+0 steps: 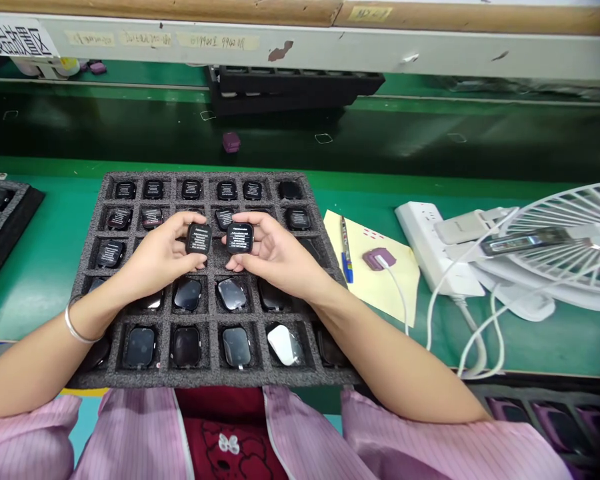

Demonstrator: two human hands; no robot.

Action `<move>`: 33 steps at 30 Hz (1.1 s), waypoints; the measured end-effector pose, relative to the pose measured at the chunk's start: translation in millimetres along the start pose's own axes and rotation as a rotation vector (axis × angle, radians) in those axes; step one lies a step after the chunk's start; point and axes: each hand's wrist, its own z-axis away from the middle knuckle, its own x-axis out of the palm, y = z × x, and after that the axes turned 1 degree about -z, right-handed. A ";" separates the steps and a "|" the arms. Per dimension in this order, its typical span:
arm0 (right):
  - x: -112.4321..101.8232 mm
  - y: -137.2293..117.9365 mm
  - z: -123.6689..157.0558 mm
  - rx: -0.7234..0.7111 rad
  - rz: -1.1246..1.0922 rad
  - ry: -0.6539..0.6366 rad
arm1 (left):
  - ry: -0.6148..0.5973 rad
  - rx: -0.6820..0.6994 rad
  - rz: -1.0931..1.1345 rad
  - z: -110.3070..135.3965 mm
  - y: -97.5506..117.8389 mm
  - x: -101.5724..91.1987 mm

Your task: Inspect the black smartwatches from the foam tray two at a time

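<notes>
A dark foam tray (210, 377) with a grid of pockets lies in front of me, each pocket holding a small black square device. My left hand (157, 257) pinches one black device (199, 238) with white text on its face, held above the tray's middle. My right hand (275, 252) grips a second such device (240, 237) right beside it. The two devices sit side by side, almost touching. The back rows show devices with text labels; the front rows show glossy dark faces. A silver bracelet (77, 327) is on my left wrist.
A yellow paper (370, 280) with a blue pen (346, 257) and a purple puck on a white cable (379, 258) lies right of the tray. Farther right are a white power strip (425, 240) and a white fan (575, 240). Another tray (3, 213) sits at left; a dark conveyor (130, 133) runs behind.
</notes>
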 end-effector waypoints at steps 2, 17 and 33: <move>-1.5 0.7 0.6 -0.093 0.304 0.025 | 0.007 0.060 -0.317 -0.4 -0.6 -5.8; -48.4 -49.1 19.2 -0.102 1.220 0.149 | -0.026 0.272 -1.059 -5.9 36.1 7.3; -55.6 -25.6 37.3 0.331 1.397 0.114 | -0.255 0.294 -0.806 -64.4 41.7 92.9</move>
